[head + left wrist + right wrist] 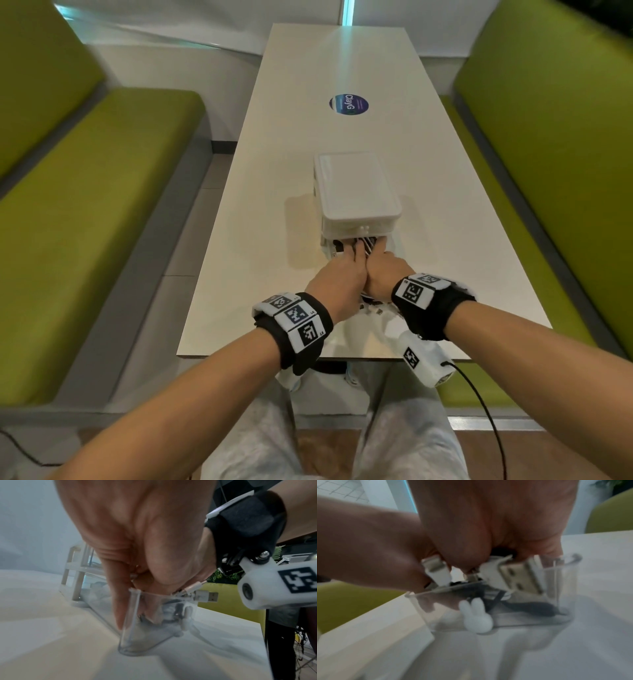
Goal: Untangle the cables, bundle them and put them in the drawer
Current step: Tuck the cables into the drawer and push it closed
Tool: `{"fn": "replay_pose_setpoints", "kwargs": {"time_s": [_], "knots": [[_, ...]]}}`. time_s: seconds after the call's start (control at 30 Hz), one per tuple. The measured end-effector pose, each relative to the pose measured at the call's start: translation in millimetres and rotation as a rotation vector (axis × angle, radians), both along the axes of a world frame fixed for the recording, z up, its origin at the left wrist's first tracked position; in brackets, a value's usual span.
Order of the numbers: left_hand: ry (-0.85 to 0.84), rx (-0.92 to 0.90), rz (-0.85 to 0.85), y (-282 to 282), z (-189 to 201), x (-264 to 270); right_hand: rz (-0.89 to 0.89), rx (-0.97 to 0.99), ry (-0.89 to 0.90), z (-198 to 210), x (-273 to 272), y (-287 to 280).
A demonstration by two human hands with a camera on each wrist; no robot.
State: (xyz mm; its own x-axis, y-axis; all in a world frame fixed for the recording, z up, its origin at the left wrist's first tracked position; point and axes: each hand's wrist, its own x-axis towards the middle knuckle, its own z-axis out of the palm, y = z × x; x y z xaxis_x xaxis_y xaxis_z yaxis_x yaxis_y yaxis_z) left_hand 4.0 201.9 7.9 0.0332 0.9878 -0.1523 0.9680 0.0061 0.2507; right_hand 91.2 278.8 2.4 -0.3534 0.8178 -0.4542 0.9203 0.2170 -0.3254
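A white drawer unit stands mid-table, its clear bottom drawer pulled out toward me. Both hands reach down into it side by side. My left hand and right hand hold a bundle of black and white cables inside the drawer. In the left wrist view my left hand curls over the cables above the clear drawer, and a white USB plug sticks out over the rim. In the right wrist view my right hand grips cables with white USB plugs; a black cable lies on the drawer floor.
The drawer front carries a white bunny knob. The cream table has a round sticker further back. Green benches flank both sides. The table's near edge lies just under my wrists.
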Motion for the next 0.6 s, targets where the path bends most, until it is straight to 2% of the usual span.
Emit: {"fn": "replay_pose_setpoints", "kwargs": {"time_s": [0.17, 0.27, 0.37, 0.47, 0.6], "knots": [[-0.063, 0.01, -0.066, -1.3, 4.7, -6.9, -0.052, 0.006, 0.073, -5.7, 0.8, -1.7], [-0.002, -0.034, -0.086, 1.3, 4.9, -7.2, 0.102, -0.153, 0.12, 11.4, 7.1, 6.6], [0.054, -0.072, -0.055, 5.5, 4.0, -3.3, 0.277, -0.28, 0.092, 36.8, 19.7, 11.9], [0.084, -0.093, -0.006, 7.0, 2.3, 1.2, 0.353, -0.244, 0.071, 34.1, 26.2, 10.1], [0.087, -0.067, 0.008, 6.9, 2.4, 2.2, 0.289, -0.144, 0.116, 13.0, 24.2, 10.2]]}}
